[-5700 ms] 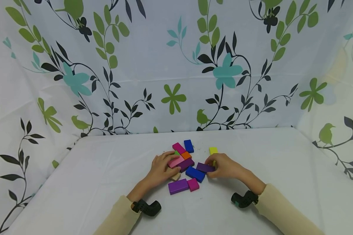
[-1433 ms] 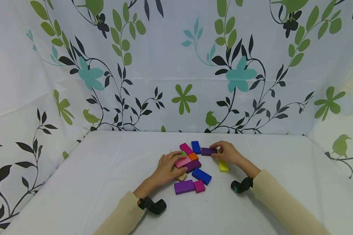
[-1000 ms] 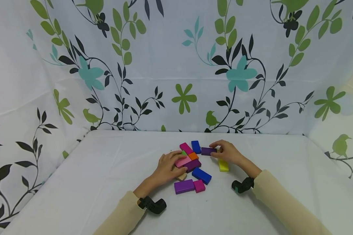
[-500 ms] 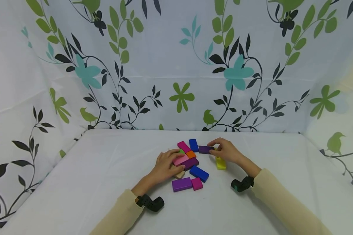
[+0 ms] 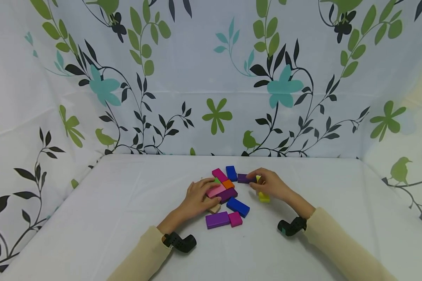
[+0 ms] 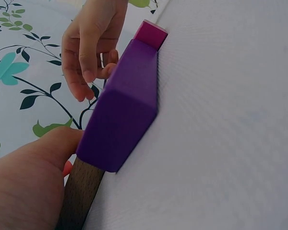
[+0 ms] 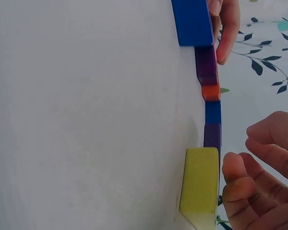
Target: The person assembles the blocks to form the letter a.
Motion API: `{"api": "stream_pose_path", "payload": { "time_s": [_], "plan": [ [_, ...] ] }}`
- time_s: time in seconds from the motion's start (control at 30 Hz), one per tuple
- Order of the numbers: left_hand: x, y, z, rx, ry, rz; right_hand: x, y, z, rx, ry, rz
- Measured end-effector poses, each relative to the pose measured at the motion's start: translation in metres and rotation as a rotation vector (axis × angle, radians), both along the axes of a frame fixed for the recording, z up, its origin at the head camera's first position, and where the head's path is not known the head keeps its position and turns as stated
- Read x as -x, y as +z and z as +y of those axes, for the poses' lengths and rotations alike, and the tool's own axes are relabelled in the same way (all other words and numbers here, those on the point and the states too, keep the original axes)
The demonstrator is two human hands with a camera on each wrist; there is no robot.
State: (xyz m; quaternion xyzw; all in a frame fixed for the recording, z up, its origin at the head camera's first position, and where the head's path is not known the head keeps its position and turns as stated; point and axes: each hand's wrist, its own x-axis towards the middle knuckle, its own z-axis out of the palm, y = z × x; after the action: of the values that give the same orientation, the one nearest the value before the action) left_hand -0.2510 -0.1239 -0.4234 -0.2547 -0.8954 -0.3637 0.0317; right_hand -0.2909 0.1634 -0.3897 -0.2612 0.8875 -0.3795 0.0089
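My left hand (image 5: 196, 198) rests over the left side of a group of coloured blocks, fingers on a light pink block (image 5: 213, 191) and the thumb close to a plum block (image 5: 227, 195) and a beige block (image 5: 214, 208). My right hand (image 5: 271, 183) hovers above a yellow block (image 5: 264, 198), holding nothing; in the right wrist view a gap shows between thumb and fingers. Just left of its fingertips lies a dark purple block (image 5: 243, 178), with its end near a blue block (image 5: 231, 173). Part of the yellow block is hidden by the hand.
Magenta (image 5: 219, 174) and orange (image 5: 228, 184) blocks belong to the group. A second blue block (image 5: 238, 207) lies in front, then a violet block (image 5: 217, 220) against a small magenta block (image 5: 235, 219). White cloth covers the table (image 5: 126, 203); a patterned curtain hangs behind.
My right hand earlier carried the dark purple block from near the front blue block to beside the back blue block. It has now let go and drawn back slightly. The left hand stays put.
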Motion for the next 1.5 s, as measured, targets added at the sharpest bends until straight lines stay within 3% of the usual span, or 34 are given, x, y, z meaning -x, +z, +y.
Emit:
{"api": "stream_pose_path", "payload": {
  "time_s": [0.37,0.73,1.1,1.5],
  "plan": [
    [0.000,-0.002,0.000,-0.006,0.003,-0.002,-0.013,-0.002,-0.002,0.022,0.066,0.020],
    [0.000,-0.002,0.000,0.004,-0.010,0.031,-0.026,-0.002,-0.007,0.069,0.185,0.024],
    [0.000,0.000,0.001,0.003,-0.005,0.012,-0.040,0.000,-0.018,0.082,0.283,0.066],
    [0.001,0.000,0.001,0.008,-0.005,0.022,-0.048,-0.001,-0.021,0.073,0.362,0.019]
  ]
}}
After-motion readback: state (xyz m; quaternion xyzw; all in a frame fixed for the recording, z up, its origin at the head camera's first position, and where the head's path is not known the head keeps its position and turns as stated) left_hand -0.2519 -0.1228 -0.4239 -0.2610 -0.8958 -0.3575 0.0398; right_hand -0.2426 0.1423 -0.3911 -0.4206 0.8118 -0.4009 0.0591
